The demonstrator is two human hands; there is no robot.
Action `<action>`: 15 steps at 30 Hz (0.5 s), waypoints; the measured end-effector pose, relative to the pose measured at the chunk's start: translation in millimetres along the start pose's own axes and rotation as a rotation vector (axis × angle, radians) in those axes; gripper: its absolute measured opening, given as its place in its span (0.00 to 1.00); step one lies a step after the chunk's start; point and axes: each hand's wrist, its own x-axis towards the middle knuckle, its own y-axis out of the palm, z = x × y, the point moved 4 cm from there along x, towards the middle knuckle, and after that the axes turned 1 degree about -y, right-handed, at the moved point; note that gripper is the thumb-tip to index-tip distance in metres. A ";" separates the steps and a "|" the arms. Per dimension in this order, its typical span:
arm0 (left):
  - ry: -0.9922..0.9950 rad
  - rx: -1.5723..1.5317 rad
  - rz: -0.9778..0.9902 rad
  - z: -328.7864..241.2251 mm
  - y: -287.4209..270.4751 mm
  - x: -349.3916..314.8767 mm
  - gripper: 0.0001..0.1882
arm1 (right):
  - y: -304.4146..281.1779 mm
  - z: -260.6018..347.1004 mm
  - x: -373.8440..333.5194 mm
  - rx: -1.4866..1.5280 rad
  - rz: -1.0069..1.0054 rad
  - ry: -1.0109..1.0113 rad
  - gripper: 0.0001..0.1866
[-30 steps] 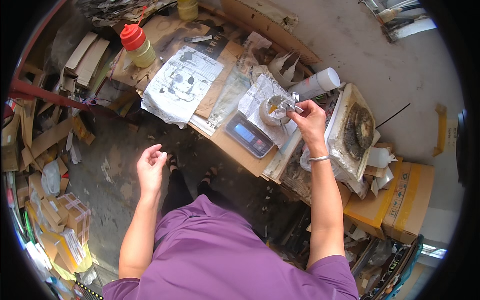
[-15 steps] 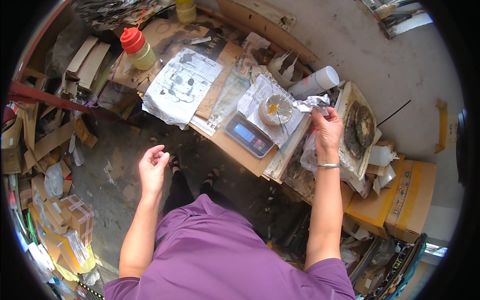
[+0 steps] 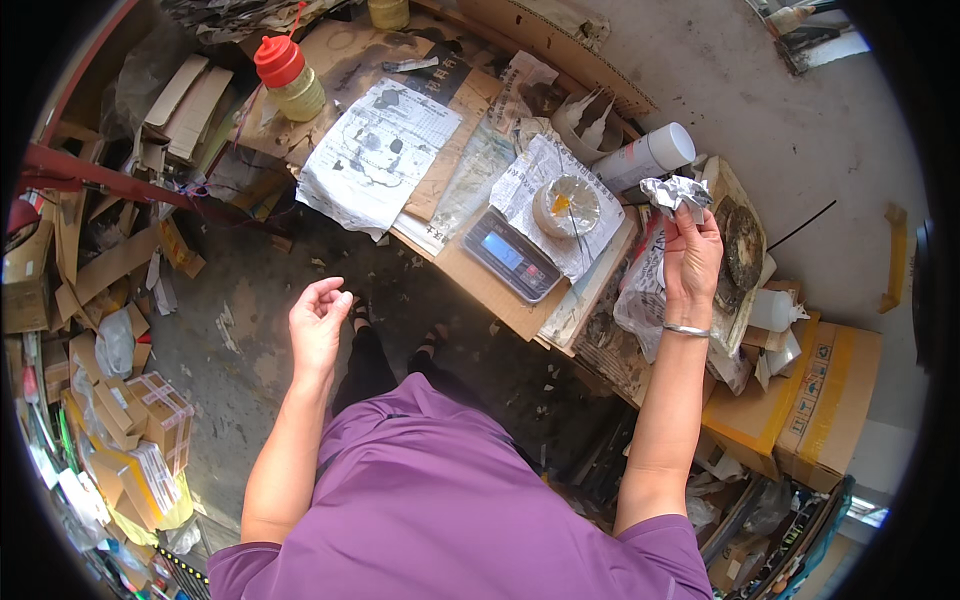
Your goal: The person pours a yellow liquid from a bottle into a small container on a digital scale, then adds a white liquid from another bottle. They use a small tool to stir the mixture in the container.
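Note:
My right hand (image 3: 692, 255), with a silver bracelet at the wrist, pinches a crumpled piece of foil (image 3: 676, 192) over the right end of the workbench. To its left, a round foil-lined cup (image 3: 583, 214) with a yellow-orange patch inside stands on a printed paper sheet. A thin dark stick crosses the cup. Beside it lies a digital scale (image 3: 484, 246) with a lit blue screen. My left hand (image 3: 317, 325) hangs in the air in front of the bench, its fingers loosely curled and apart from the thumb, with nothing visible in it.
A white spray can (image 3: 662, 150) leans behind the cup near a tub of nozzles (image 3: 590, 125). A red-capped bottle (image 3: 290, 85) and stained papers (image 3: 380, 150) occupy the bench's left. A crusted burner plate (image 3: 740, 245) is at right. Cardboard boxes (image 3: 160, 415) crowd the left floor.
My right hand has moved right with the foil, away from the cup. The view has shifted slightly. My left hand remains raised and loosely curled.

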 end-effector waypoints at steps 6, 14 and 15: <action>-0.004 -0.007 0.002 1.0 1.8 -1.2 0.14 | 4.1 -0.5 -1.0 -0.007 0.003 0.007 0.13; -0.005 -0.007 0.017 0.5 3.0 -0.6 0.14 | 13.2 -2.2 -8.7 -0.234 -0.015 -0.106 0.12; -0.006 -0.004 0.018 0.3 3.4 -0.3 0.14 | 17.3 -1.2 -10.9 -0.307 -0.008 -0.126 0.12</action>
